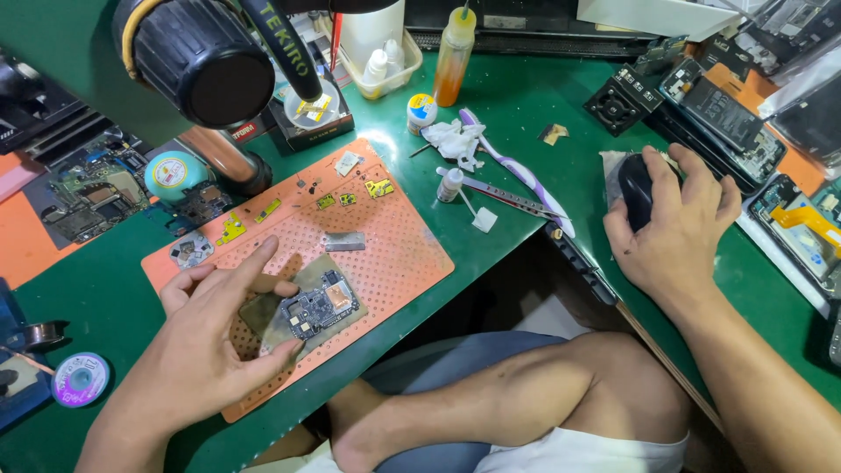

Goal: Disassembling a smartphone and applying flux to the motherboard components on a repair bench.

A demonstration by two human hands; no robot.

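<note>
My left hand (pixel 210 337) rests on an orange perforated work mat (pixel 394 254), fingers spread, thumb and forefinger touching the edges of a small dark circuit board (pixel 317 307) that lies on a brownish pad. My right hand (pixel 670 232) is cupped over a black computer mouse (pixel 636 191) on the green desk at the right. Small yellow metal parts (pixel 379 187) and a silver shield (pixel 344 241) lie scattered on the mat beyond the board.
A black microscope head (pixel 197 57) hangs over the mat's far left. A toothbrush (pixel 517 171), tweezers (pixel 504 193), small bottles (pixel 454 52), a solder wick spool (pixel 81 378) and opened phones (pixel 727 114) surround the mat. My bare knee (pixel 526 403) is below the desk edge.
</note>
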